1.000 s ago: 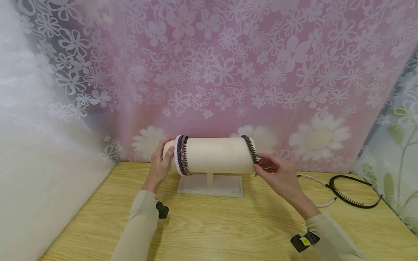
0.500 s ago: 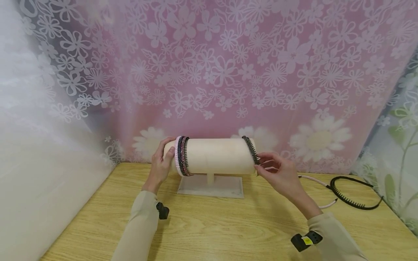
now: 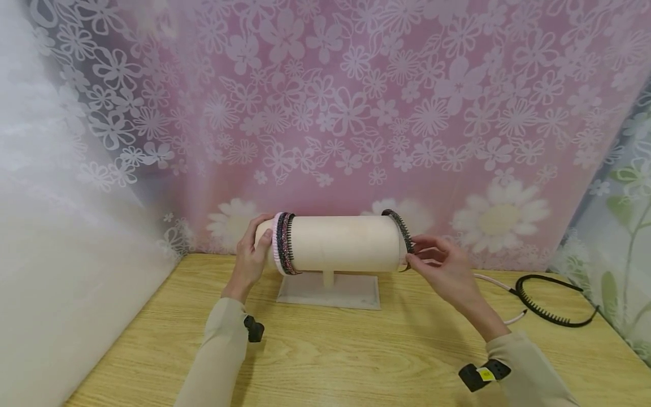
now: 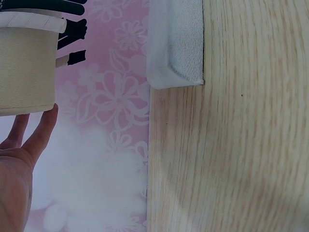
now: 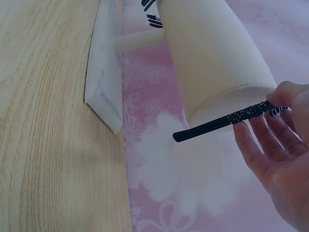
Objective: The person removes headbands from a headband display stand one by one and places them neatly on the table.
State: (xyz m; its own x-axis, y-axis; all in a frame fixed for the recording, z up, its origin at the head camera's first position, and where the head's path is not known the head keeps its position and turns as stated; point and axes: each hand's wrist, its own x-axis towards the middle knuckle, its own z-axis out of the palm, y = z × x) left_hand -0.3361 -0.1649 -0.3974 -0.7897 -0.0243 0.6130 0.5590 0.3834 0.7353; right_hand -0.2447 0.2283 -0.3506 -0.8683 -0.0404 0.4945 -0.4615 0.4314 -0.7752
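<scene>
A cream cylinder-shaped headband display stand stands on the table, its roll lying sideways. My left hand holds the roll's left end, thumb in front and fingers behind. Beside that hand, a pale pink headband and several dark glittery ones sit close together around the roll. My right hand pinches a dark toothed headband at the roll's right end. In the right wrist view this headband shows a speckled glitter surface and a smooth black tip, and crosses in front of the roll's end face.
On the table's right side lie a black toothed headband and a pale pink headband with black tips, partly behind my right hand. The stand's flat base rests on the wood table. A pink floral curtain hangs behind.
My right hand has moved right, sliding the dark toothed headband from around the roll to its right edge. My left hand keeps its hold on the left end.
</scene>
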